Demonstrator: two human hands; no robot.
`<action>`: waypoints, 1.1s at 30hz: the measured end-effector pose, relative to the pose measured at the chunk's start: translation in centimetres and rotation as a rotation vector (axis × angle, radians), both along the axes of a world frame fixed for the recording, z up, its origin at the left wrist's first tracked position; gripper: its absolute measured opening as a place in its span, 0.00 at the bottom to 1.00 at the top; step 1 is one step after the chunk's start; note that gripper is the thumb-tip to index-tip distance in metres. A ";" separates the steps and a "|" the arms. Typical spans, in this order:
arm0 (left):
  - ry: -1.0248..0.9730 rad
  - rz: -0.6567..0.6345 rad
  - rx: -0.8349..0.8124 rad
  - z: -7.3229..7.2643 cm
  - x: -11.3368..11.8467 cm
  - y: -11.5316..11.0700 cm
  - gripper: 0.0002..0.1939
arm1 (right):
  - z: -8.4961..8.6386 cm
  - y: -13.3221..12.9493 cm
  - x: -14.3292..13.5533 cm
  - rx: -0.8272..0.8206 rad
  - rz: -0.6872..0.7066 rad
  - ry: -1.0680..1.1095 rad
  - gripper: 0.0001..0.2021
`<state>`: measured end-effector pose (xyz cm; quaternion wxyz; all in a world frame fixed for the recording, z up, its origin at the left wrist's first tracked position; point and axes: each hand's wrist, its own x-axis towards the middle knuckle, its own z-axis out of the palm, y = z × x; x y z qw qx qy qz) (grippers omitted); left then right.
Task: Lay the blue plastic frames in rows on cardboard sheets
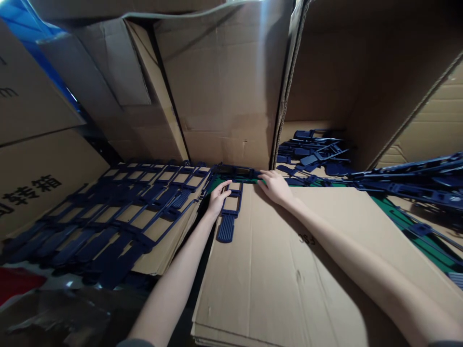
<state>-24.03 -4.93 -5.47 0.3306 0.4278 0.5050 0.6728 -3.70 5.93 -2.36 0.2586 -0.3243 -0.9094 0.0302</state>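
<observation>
Hands: 2, both bare, reaching to the centre of the frame.
Left hand: the left hand (pixel 218 198) is at the upper left corner of the lone part, thumb and forefinger against its frame; cannot tell whether they are closed on it.
Right hand: the right hand (pixel 275 188) is palm down at the far edge of the centre stack, fingers bent; cannot tell whether it grips anything.
Lone part: 1 dark blue framed part (pixel 226 229), flat on the centre stack's upper left corner, ribbed tab towards the viewer.
Centre stack: 1 cardboard stack (pixel 260 274), several sheets, lower middle of frame; 1 "FSC" print.
Left rows: many blue parts (pixel 115 262), overlapping, no exact count, on 1 second stack (pixel 159 262), left of centre.
Loose pile: 1 jumbled heap (pixel 318 156), pieces not countable, in 1 open carton (pixel 325 72), upper right.
Right bundle: 1 cluster of similar parts (pixel 430 180), right edge, partly blurred.
Green surface: 1 (pixel 427 246), showing right of the centre stack.
Printed carton: 1 (pixel 72 154), left edge.
Red item: 1 (pixel 21 284), lower left.
</observation>
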 end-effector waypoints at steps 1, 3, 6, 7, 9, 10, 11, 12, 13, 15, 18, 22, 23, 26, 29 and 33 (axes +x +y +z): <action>-0.001 -0.003 -0.005 0.0 0.0 0.0 0.20 | -0.3 1.0 0.4 -0.012 -0.022 -0.022 0.18; -0.002 -0.007 -0.014 -0.1 0.1 -0.1 0.20 | -1.1 2.4 0.7 -0.044 -0.045 -0.072 0.18; 0.004 0.000 -0.017 -0.1 0.1 -0.1 0.19 | -1.8 3.2 0.6 -0.087 -0.049 -0.141 0.18; 0.007 0.002 -0.018 -0.1 0.1 -0.1 0.19 | -1.9 3.2 0.5 -0.099 -0.049 -0.156 0.18; 0.009 0.006 -0.020 0.0 0.2 -0.2 0.19 | -1.8 3.3 0.4 -0.120 -0.056 -0.173 0.19; 0.009 0.006 -0.022 0.0 0.2 -0.2 0.19 | -1.7 3.3 0.4 -0.129 -0.062 -0.175 0.20; 0.008 0.005 -0.025 0.0 0.3 -0.2 0.19 | -1.6 3.3 0.4 -0.135 -0.068 -0.175 0.20; 0.007 0.004 -0.028 0.1 0.3 -0.3 0.19 | -1.5 3.3 0.5 -0.139 -0.073 -0.173 0.20; 0.007 0.002 -0.030 0.1 0.3 -0.3 0.19 | -1.5 3.3 0.5 -0.143 -0.075 -0.169 0.20; 0.009 -0.002 -0.033 0.2 0.3 -0.3 0.20 | -1.4 3.2 0.6 -0.151 -0.064 -0.162 0.21; 0.018 -0.003 -0.030 0.3 0.3 -0.4 0.20 | -1.3 3.1 0.7 -0.148 -0.036 -0.136 0.20; 0.044 0.013 -0.018 0.5 0.3 -0.4 0.18 | -0.2 2.9 1.4 -0.088 -0.033 -0.038 0.14; 0.052 0.017 -0.014 0.6 0.3 -0.4 0.18 | 0.4 2.9 1.7 -0.055 -0.036 0.016 0.14; 0.072 0.031 -0.001 0.6 0.3 -0.3 0.17 | 3.4 2.3 2.8 0.080 -0.039 0.233 0.15; 0.086 0.047 0.011 0.5 0.2 -0.2 0.16 | 7.5 0.8 4.0 0.178 0.021 0.372 0.14; 0.088 0.055 0.003 0.2 0.0 -0.1 0.15 | 12.4 -2.5 5.7 0.184 0.080 0.512 0.16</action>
